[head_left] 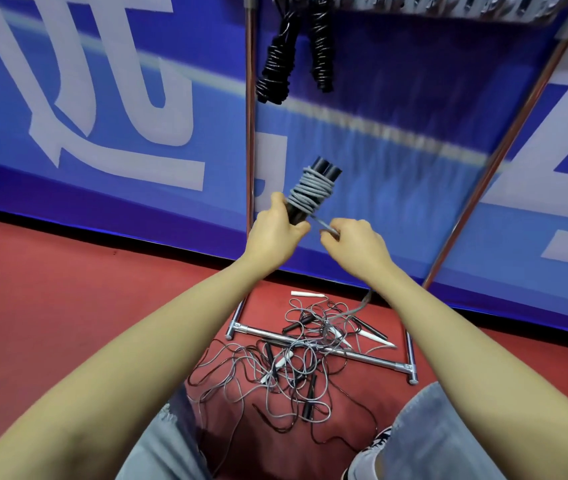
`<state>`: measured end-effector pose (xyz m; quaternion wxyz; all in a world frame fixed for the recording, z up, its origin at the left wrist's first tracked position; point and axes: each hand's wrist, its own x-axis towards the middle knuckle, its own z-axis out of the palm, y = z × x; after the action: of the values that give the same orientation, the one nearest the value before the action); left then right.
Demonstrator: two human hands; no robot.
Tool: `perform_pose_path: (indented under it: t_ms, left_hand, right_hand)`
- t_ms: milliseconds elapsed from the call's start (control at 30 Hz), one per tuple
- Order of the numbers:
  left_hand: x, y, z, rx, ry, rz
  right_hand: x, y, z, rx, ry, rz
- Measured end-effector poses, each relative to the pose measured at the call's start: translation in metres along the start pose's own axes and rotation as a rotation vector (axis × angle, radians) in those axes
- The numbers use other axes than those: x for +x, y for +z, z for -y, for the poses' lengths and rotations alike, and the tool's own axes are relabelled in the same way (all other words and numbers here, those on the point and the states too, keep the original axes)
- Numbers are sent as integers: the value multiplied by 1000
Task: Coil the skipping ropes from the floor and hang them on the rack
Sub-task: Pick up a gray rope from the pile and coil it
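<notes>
Left hand (275,230) grips the black handles (313,188), which point up toward one o'clock with grey rope (310,190) wound tight around them. Right hand (351,242) pinches the loose grey strand beside it; the tail drops down at five o'clock to the floor. Below, at six o'clock, a tangle of ropes (289,365) sprawls over the rack's chrome base bar (351,355). Up at twelve o'clock, two black coiled ropes (293,53) hang on the rack (250,133), before a blue banner (102,98). Red floor (67,289) all round.
</notes>
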<state>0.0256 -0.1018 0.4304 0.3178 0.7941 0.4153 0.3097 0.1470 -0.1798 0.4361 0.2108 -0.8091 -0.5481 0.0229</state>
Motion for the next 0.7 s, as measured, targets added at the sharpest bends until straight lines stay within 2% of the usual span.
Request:
perform_pose_path:
  t_ms: [267,433,500,700]
  left_hand:
    - [3,12,14,580,-73,86]
    - [-1,6,16,953,108,206]
    - [-2,5,15,1056,196,250]
    - [-7,1,12,1248,417,357]
  right_hand:
    - [-17,4,6,-202,-182,120]
    - [-15,-7,13,-552,-471,35]
    - [-13,-6,12,-636,-536,-64]
    - [-16,5,12,-586,-361,-166]
